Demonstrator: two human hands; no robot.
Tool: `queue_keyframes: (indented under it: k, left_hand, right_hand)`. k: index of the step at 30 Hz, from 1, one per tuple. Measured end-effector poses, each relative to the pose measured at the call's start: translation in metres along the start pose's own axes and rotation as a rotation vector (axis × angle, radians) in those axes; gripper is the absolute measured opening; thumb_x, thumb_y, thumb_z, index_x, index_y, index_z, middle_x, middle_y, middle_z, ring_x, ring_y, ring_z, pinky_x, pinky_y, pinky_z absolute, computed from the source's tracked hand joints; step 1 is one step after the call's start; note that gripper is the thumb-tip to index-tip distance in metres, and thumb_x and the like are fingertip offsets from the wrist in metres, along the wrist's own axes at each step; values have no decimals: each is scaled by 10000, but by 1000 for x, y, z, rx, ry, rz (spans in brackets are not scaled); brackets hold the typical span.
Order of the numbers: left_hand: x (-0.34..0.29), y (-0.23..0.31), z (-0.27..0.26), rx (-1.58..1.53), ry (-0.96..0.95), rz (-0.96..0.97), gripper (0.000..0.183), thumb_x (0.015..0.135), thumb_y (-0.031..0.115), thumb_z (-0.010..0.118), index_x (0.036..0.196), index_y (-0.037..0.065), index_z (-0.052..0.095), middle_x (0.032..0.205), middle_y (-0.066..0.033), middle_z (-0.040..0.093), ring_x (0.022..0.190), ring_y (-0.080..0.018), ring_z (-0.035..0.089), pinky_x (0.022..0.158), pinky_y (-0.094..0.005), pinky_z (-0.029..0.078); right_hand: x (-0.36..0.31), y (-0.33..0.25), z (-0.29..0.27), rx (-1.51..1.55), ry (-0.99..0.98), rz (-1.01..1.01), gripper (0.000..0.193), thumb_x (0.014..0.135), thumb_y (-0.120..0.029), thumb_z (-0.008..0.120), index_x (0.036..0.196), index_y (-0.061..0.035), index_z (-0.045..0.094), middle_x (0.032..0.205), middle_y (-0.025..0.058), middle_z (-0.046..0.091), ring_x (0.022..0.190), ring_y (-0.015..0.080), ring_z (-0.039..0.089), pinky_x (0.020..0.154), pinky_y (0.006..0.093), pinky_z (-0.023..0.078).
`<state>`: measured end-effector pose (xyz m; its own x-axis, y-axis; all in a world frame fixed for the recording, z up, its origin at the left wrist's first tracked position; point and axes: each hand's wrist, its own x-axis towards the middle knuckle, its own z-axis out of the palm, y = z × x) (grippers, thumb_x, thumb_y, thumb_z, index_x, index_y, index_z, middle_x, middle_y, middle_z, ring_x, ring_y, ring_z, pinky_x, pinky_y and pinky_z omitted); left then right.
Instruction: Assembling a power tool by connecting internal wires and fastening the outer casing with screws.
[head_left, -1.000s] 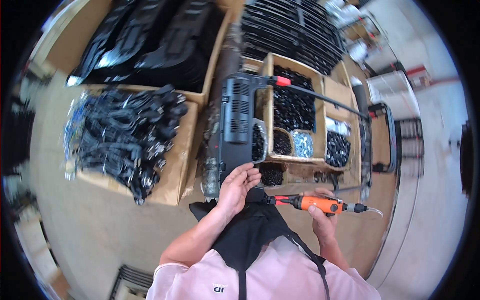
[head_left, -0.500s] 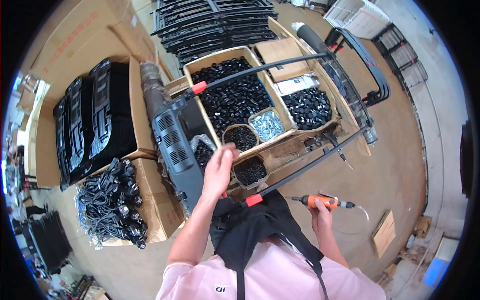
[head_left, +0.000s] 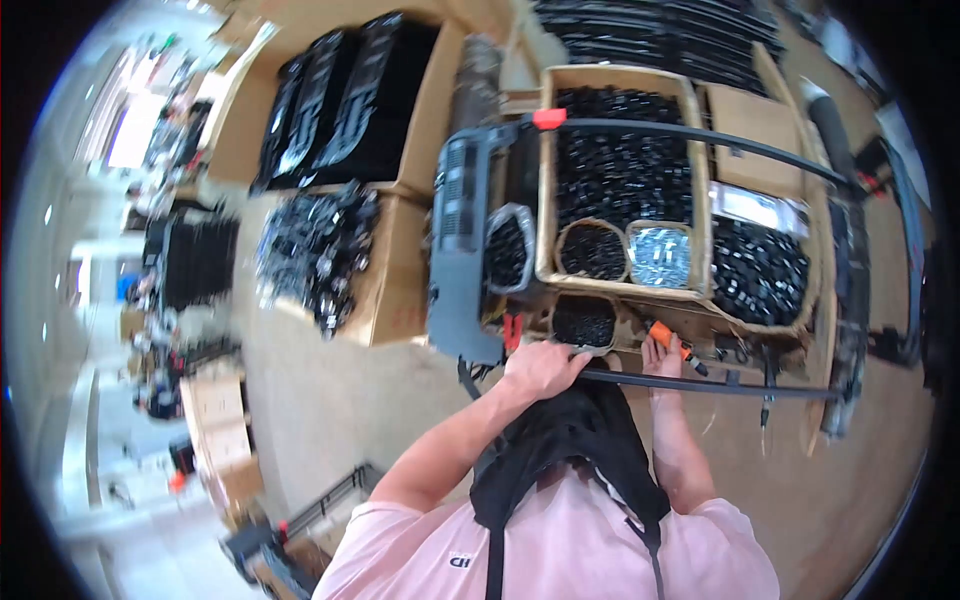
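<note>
Orange driver (head_left: 676,345) now nearer parts tub (head_left: 602,349), right fingers (head_left: 651,353) around it, left fingers (head_left: 580,361) of unclear closure, black bar (head_left: 700,384) in front.

Wide head cam looks dwn at L hand (head_left: 543,369) & R hand (head_left: 664,362)

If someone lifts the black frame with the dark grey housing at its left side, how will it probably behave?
The black frame would likely move as one stiff piece, since its long bars look like rigid tubing. It may dip toward its left side, where the bulky dark grey housing sits. The smooth-looking bars could also slip a little.
</note>
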<state>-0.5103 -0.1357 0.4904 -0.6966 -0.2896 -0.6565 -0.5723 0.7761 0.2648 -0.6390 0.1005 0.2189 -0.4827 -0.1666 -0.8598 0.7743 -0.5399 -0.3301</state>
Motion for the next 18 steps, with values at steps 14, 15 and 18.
queue_keyframes:
  k: [14, 15, 18]
  left_hand:
    - [-5, -7, 10, -73, 87, -103, 564, 1094, 476, 442, 954, 60, 796, 901, -198, 782, 866, -387, 769, 792, -505, 615]
    - [-9, -7, 11, -75, 98, -115, 552, 1093, 471, 446, 958, 63, 793, 891, -192, 782, 857, -383, 770, 777, -504, 617]
    - [-13, -8, 18, -107, 193, -124, 513, 1090, 447, 461, 946, 71, 780, 865, -185, 777, 825, -377, 768, 759, -504, 618]
  right_hand:
    - [-210, -131, 75, -1654, -894, 407, 262, 977, -225, 712, 1141, -34, 784, 1030, 46, 783, 833, 158, 733, 729, 313, 575]
    - [-226, -149, 117, -1731, -1013, 239, 265, 977, -216, 714, 1149, -27, 784, 1029, 48, 785, 878, 144, 725, 758, 305, 567]
    - [-226, -172, 237, -1915, -861, -435, 259, 992, -213, 703, 1143, -19, 784, 1038, 94, 782, 958, 156, 713, 860, 338, 559]
